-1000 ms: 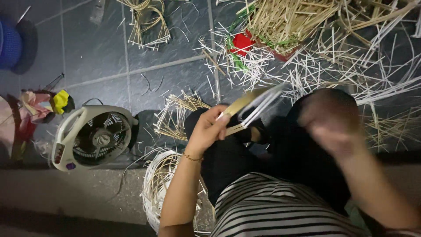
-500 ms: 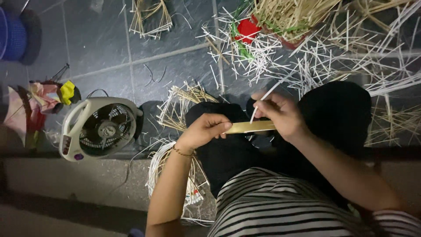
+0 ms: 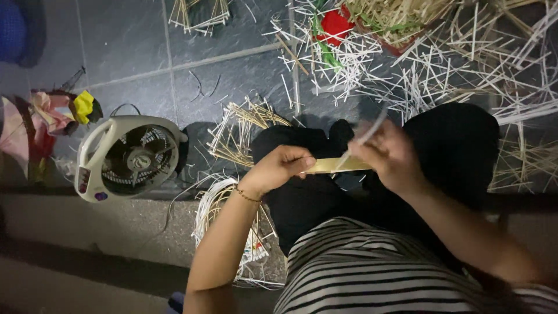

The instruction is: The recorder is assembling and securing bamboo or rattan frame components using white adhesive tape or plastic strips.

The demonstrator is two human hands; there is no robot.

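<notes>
We note a small white fan [image 3: 129,157] on the floor at left. Our left hand [image 3: 280,168] is closed around one end of a flat yellowish strip [image 3: 337,166], which runs rightward into our right hand [image 3: 390,158]; that hand pinches a thin pale sliver [image 3: 367,135], blurred. A red object [image 3: 332,24] lies beyond, among scattered splints.
</notes>
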